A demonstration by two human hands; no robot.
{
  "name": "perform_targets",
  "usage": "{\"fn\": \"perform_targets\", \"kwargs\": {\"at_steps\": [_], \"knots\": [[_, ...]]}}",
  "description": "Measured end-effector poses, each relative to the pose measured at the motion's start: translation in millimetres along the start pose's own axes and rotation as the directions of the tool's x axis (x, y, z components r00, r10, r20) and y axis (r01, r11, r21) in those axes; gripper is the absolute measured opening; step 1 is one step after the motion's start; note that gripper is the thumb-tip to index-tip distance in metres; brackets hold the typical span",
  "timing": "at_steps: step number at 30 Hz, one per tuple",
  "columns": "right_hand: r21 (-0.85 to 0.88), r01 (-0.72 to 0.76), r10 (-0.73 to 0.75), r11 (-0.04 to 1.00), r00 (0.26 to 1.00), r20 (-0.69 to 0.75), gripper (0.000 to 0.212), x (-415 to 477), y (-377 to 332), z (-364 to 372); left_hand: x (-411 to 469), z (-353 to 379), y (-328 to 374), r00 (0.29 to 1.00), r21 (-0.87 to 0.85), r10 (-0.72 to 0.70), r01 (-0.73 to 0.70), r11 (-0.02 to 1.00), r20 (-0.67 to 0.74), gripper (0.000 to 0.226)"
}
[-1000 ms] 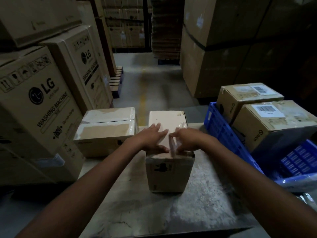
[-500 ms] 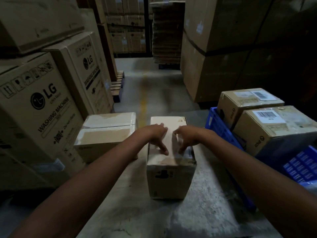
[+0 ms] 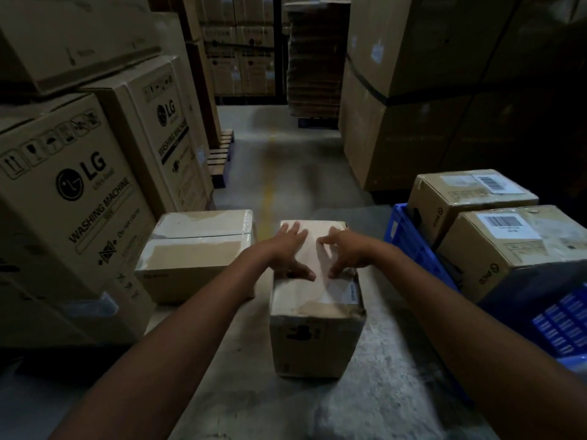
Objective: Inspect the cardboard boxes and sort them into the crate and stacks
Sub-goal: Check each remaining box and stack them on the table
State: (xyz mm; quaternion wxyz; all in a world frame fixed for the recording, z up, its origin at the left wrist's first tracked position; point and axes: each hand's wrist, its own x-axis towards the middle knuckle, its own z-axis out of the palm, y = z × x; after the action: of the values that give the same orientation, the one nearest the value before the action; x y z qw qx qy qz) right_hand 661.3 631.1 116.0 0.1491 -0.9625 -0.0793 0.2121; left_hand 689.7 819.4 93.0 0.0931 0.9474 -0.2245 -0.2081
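The fingers (image 3: 293,229) of the left hand (image 3: 290,250) lie straight and spread, flat on the top of the middle box (image 3: 317,331). The fingers (image 3: 326,241) of the right hand (image 3: 346,254) are arched, only their tips and the thumb touching the pale tape. They stand apart from each other and, as far as I can see, pinch nothing. Both hands are directly on the box, side by side, the left on its left half and the right on its right half, so neither is nearer. The box stands on the grey platform (image 3: 400,376) with its long axis running straight away from the person, its short end facing them. The hands cover the far and middle part of the top, and the near part is free. To the right of this box, close to it, is the blue crate (image 3: 413,246), which already holds two labelled boxes (image 3: 514,249). To the left of it, just beside, rests a taped box (image 3: 197,258), and further left stand the tall washing machine cartons (image 3: 73,198). I judge the inspection is in progress. If the box goes to the crate, the way is short and to the right-hand side.
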Motion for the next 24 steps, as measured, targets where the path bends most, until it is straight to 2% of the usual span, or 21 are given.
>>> {"fn": "perform_targets", "kwargs": {"at_steps": [2, 5, 6, 8, 9, 10, 11, 12, 13, 14, 16, 20, 21, 22, 24], "knots": [[0.198, 0.032, -0.023, 0.980, 0.999, -0.048, 0.081, -10, 9, 23, -5, 18, -7, 0.993, -0.120, 0.025, -0.039, 0.992, -0.116, 0.111], [0.488, 0.118, 0.067, 0.865, 0.936, -0.346, 0.073, -30, 11, 75, -14, 47, -2, 0.928, -0.399, -0.073, -0.086, 0.913, -0.367, 0.091], [0.591, 0.149, 0.142, 0.793, 0.898, -0.416, 0.078, -37, 8, 86, -16, 52, 2, 0.903, -0.484, -0.123, -0.102, 0.869, -0.411, 0.088], [0.808, 0.181, 0.289, 0.560, 0.871, -0.396, 0.086, -45, 6, 96, -15, 61, 4, 0.887, -0.664, -0.228, -0.110, 0.740, -0.402, 0.086], [0.896, 0.163, 0.350, 0.412, 0.880, -0.321, 0.083, -49, 5, 96, -16, 64, 3, 0.897, -0.801, -0.294, -0.102, 0.589, -0.331, 0.082], [0.953, 0.128, 0.388, 0.274, 0.892, -0.231, 0.073, -55, 3, 94, -17, 68, 3, 0.910, -0.928, -0.342, -0.102, 0.359, -0.232, 0.074], [0.980, 0.102, 0.393, 0.170, 0.905, -0.162, 0.059, -62, 1, 94, -22, 73, 3, 0.930, -0.989, -0.343, -0.098, 0.107, -0.130, 0.064], [0.988, 0.087, 0.384, 0.130, 0.914, -0.131, 0.042, -69, -1, 94, -30, 76, 6, 0.942, -0.995, -0.333, -0.072, -0.074, -0.044, 0.057], [0.986, 0.085, 0.369, 0.145, 0.920, -0.134, 0.028, -74, -4, 96, -36, 80, 6, 0.948, -0.986, -0.317, -0.039, -0.160, 0.014, 0.055], [0.977, 0.110, 0.351, 0.182, 0.921, -0.169, 0.023, -79, -4, 100, -43, 85, 5, 0.955, -0.983, -0.294, -0.012, -0.185, 0.043, 0.055], [0.958, 0.170, 0.312, 0.229, 0.920, -0.238, 0.026, -84, -6, 106, -52, 95, 2, 0.965, -0.976, -0.257, -0.003, -0.217, 0.055, 0.056], [0.918, 0.300, 0.290, 0.260, 0.882, -0.370, 0.028, -90, -11, 112, -74, 98, 1, 0.969, -0.939, -0.244, -0.109, -0.325, -0.029, 0.053], [0.910, 0.327, 0.311, 0.254, 0.863, -0.398, 0.032, -90, -11, 114, -79, 100, 0, 0.968, -0.923, -0.244, -0.151, -0.353, -0.065, 0.051], [0.922, 0.328, 0.349, 0.204, 0.856, -0.382, 0.036, -89, -11, 117, -84, 103, -1, 0.963, -0.903, -0.256, -0.182, -0.389, -0.083, 0.050], [0.960, 0.269, 0.442, 0.078, 0.854, -0.275, 0.040, -87, -10, 121, -92, 110, -4, 0.949, -0.879, -0.311, -0.192, -0.437, -0.053, 0.052]]}}
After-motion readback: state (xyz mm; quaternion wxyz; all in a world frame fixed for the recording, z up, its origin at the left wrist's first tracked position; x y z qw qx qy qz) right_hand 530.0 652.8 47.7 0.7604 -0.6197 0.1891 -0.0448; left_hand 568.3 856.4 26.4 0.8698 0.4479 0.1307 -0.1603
